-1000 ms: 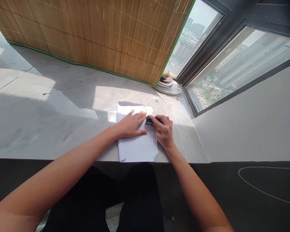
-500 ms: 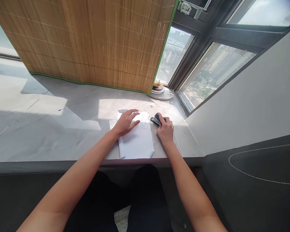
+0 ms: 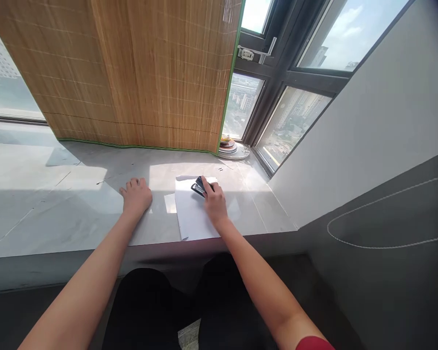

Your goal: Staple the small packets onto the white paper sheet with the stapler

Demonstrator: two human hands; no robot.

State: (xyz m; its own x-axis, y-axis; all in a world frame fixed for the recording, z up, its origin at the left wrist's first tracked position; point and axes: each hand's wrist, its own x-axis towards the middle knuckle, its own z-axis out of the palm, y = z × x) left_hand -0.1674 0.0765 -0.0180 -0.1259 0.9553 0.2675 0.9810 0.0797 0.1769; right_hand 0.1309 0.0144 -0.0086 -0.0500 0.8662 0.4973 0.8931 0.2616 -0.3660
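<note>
- Right hand (image 3: pixel 214 203) grips a black stapler (image 3: pixel 199 187), set on the paper's (image 3: pixel 193 218) far edge.
- Left hand (image 3: pixel 136 195) rests loosely curled, empty, on the sill (image 3: pixel 58 214), beside the paper.
- Stapling seems underway; pressing down needs the paper steadied.

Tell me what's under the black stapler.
The black stapler sits on the white paper, near its far edge, gripped by the right hand. The paper lies on the grey stone sill. Anything beneath the paper is hidden.
</note>
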